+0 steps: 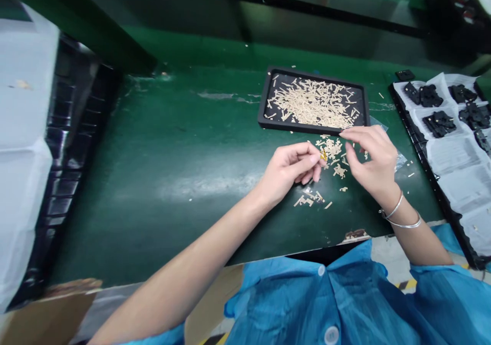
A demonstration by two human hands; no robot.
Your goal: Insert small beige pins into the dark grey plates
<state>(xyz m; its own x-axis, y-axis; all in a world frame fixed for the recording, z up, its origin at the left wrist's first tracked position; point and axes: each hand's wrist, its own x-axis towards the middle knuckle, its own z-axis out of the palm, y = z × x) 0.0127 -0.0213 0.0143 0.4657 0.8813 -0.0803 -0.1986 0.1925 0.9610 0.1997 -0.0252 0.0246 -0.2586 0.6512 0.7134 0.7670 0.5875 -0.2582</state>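
Observation:
Pinched between the thumb and fingers of my left hand [293, 167] is a small yellow piece [324, 154], too small to name further. My right hand [370, 155] is held with thumb and fingers apart, its fingertips near the front edge of a black tray [264, 122]. I make out nothing between those fingers. Many thin pale strips [314, 102] lie heaped in the tray. A loose pile of the same pale pieces [330, 148] lies on the green table between my hands. Closer to me is a smaller scatter of strips [310, 197].
At the right stands a compartment tray [447, 166] lined with white sheet, with black parts [439, 123] in several pockets. Another black tray [63, 181] with white sheeting [23, 130] is at the left. A clear plastic bag [400, 160] lies beside my right hand. A green post [111, 33] rises at the back left.

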